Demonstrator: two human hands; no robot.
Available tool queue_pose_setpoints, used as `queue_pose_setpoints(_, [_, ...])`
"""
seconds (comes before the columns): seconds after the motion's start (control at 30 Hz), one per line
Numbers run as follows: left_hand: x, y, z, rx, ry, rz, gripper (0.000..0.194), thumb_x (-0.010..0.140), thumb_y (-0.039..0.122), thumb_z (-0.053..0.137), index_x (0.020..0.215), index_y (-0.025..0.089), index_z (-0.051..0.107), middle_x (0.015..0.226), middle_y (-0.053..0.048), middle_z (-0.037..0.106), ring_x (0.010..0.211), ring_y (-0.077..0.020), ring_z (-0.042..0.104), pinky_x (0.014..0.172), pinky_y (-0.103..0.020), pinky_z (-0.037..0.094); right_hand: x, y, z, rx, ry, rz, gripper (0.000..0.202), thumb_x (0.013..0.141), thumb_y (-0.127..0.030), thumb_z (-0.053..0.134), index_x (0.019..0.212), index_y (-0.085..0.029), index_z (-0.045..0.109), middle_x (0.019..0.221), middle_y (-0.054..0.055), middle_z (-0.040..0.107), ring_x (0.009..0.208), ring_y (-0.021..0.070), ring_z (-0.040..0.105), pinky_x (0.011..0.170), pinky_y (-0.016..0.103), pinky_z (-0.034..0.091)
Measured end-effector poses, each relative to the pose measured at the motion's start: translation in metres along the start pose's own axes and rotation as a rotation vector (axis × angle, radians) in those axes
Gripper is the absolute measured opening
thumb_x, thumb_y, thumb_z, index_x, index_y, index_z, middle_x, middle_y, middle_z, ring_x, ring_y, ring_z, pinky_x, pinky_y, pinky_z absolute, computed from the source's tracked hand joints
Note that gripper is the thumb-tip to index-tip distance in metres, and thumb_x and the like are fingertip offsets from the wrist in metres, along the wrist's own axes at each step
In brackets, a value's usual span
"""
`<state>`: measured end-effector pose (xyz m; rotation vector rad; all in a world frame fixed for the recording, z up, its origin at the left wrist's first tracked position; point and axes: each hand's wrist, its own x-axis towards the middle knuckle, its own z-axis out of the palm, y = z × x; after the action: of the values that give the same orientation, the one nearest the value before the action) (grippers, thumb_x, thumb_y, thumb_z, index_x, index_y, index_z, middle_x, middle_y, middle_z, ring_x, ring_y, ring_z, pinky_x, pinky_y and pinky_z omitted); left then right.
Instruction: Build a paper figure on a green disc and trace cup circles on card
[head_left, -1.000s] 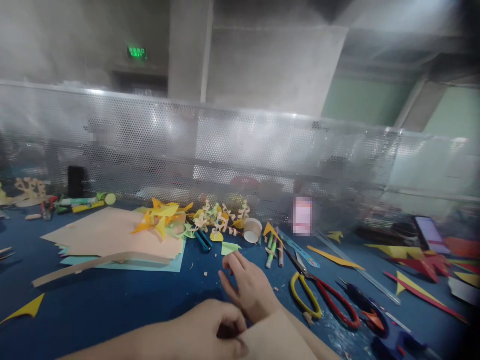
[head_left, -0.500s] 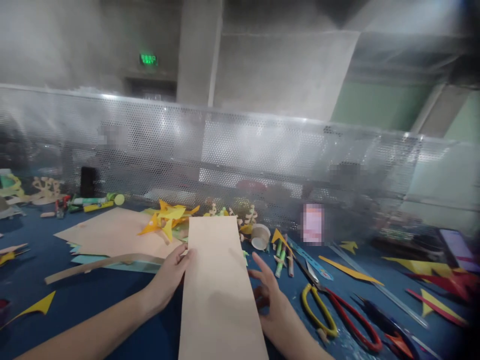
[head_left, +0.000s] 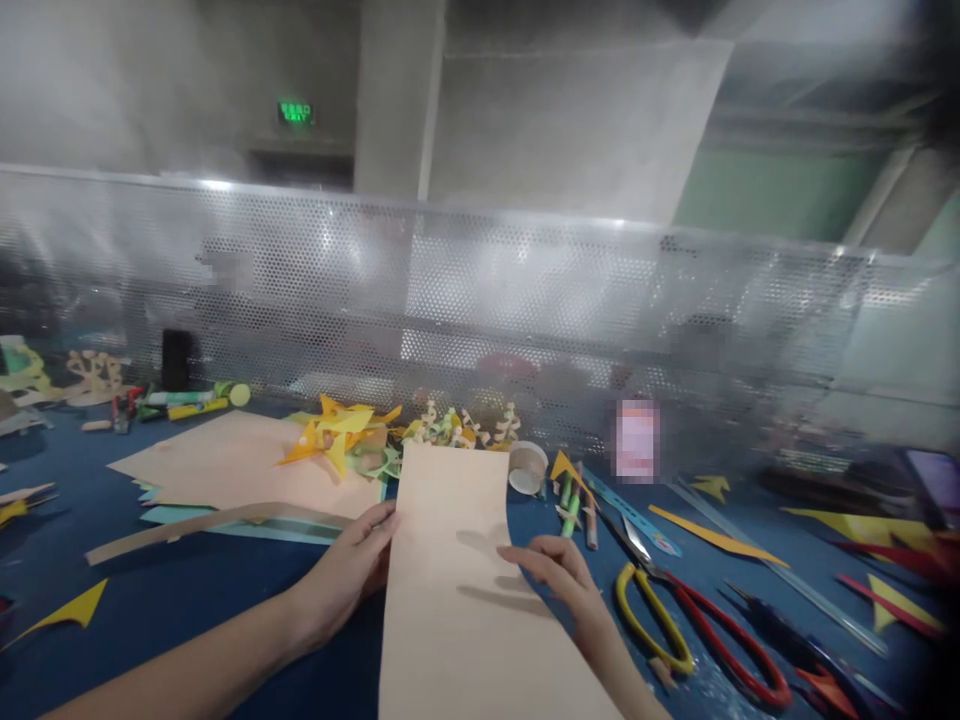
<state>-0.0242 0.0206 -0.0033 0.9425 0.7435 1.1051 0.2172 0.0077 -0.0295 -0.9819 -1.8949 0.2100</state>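
Observation:
A long cream sheet of paper stretches from the middle of the view down toward me. My left hand holds its left edge, thumb on top and the other fingers partly hidden beneath. Over the right edge hovers my right hand, its fingers apart and outstretched, with finger shadows falling on the sheet. Whether a fingertip touches the paper I cannot tell. Just right of that hand lie scissors with one yellow and one red handle.
Cream and blue sheets are stacked on the left, topped by yellow paper cut-outs. A tape roll, markers, a blue ruler and a dark blue pen-like tool lie rightward. A perforated metal screen stands behind.
The cream sheet and my left hand have shifted slightly right. My right hand has come from beside the sheet to over its right edge, fingers now pointing left.

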Motion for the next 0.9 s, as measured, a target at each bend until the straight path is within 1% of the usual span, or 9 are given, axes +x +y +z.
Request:
queue_pose_setpoints(0.07, [0.0,0.0,0.0,0.032,-0.003,0.001,0.051,0.073,0.031,0.066,0.119,0.019,0.047,0.099,-0.009,0.068,0.088,-0.0235,0.064,0.074,-0.031,0.049,-0.003,-0.009,-0.001,-0.047,-0.022,-0.06,0.032,0.07,-0.031,0.064,0.102,-0.033,0.065,0.1,0.008,0.054,0.091,0.0248,0.054,0.078,0.035,0.044])
queue_pose_setpoints(0.17, [-0.001,-0.001,-0.001,0.063,-0.025,0.015,0.051,0.072,0.027,0.067,0.119,0.018,0.047,0.093,-0.009,0.07,0.081,-0.0226,0.066,0.07,-0.03,0.049,-0.005,-0.021,-0.002,-0.124,-0.228,-0.278,0.039,0.068,-0.034,0.067,0.107,-0.038,0.062,0.112,0.007,0.055,0.102,0.0281,0.05,0.086,0.042,0.04])
queue_pose_setpoints(0.27, [-0.002,-0.001,0.0,0.033,-0.026,0.039,0.043,0.074,0.026,0.065,0.115,0.018,0.051,0.094,-0.008,0.07,0.081,-0.021,0.066,0.07,-0.028,0.049,-0.003,-0.026,-0.003,-0.155,-0.42,-0.47,0.041,0.072,-0.034,0.065,0.112,-0.041,0.057,0.114,0.004,0.059,0.104,0.0262,0.051,0.093,0.045,0.034])
queue_pose_setpoints(0.33, [-0.003,0.0,0.001,0.025,-0.047,0.041,0.039,0.075,0.024,0.064,0.112,0.017,0.054,0.095,-0.008,0.069,0.082,-0.0211,0.065,0.07,-0.027,0.049,-0.001,-0.029,-0.003,-0.088,-0.405,-0.467,0.032,0.074,-0.031,0.063,0.105,-0.035,0.06,0.105,0.004,0.063,0.096,0.0232,0.056,0.09,0.042,0.037])
queue_pose_setpoints(0.4, [-0.004,0.002,0.003,0.022,-0.086,0.04,0.034,0.076,0.024,0.063,0.108,0.015,0.058,0.094,-0.009,0.07,0.081,-0.021,0.065,0.071,-0.028,0.048,0.0,-0.032,-0.003,-0.008,-0.334,-0.369,0.016,0.076,-0.025,0.06,0.091,-0.028,0.064,0.088,0.004,0.066,0.083,0.0199,0.059,0.08,0.036,0.043])
queue_pose_setpoints(0.47, [-0.005,0.004,0.005,0.029,-0.111,0.028,0.031,0.076,0.023,0.062,0.105,0.014,0.06,0.091,-0.009,0.07,0.077,-0.02,0.065,0.071,-0.028,0.048,0.0,-0.034,-0.004,0.028,-0.232,-0.194,0.009,0.078,-0.022,0.056,0.082,-0.024,0.063,0.078,0.004,0.065,0.076,0.0186,0.059,0.073,0.032,0.046])
queue_pose_setpoints(0.57, [-0.006,0.005,0.005,0.08,-0.084,-0.001,0.027,0.074,0.022,0.063,0.1,0.014,0.064,0.087,-0.008,0.071,0.074,-0.0181,0.064,0.066,-0.023,0.046,0.0,-0.032,-0.003,0.048,-0.09,0.072,0.014,0.081,-0.029,0.053,0.087,-0.022,0.064,0.091,0.007,0.064,0.09,0.022,0.057,0.079,0.033,0.047])
queue_pose_setpoints(0.7, [-0.007,0.005,0.004,0.146,-0.032,-0.031,0.028,0.073,0.024,0.064,0.099,0.017,0.065,0.084,-0.004,0.071,0.073,-0.0161,0.063,0.06,-0.02,0.043,0.003,-0.02,-0.001,0.076,0.042,0.266,0.025,0.077,-0.036,0.057,0.095,-0.02,0.064,0.109,0.011,0.056,0.107,0.0264,0.049,0.09,0.037,0.042])
queue_pose_setpoints(0.9, [-0.007,0.003,0.004,0.231,-0.066,-0.028,0.029,0.071,0.03,0.065,0.098,0.02,0.066,0.089,-0.003,0.071,0.081,-0.0192,0.063,0.066,-0.022,0.043,0.005,-0.015,0.007,0.431,-0.013,0.459,0.036,0.076,-0.046,0.054,0.098,-0.017,0.058,0.093,0.009,0.065,0.086,0.0249,0.06,0.074,0.035,0.05])
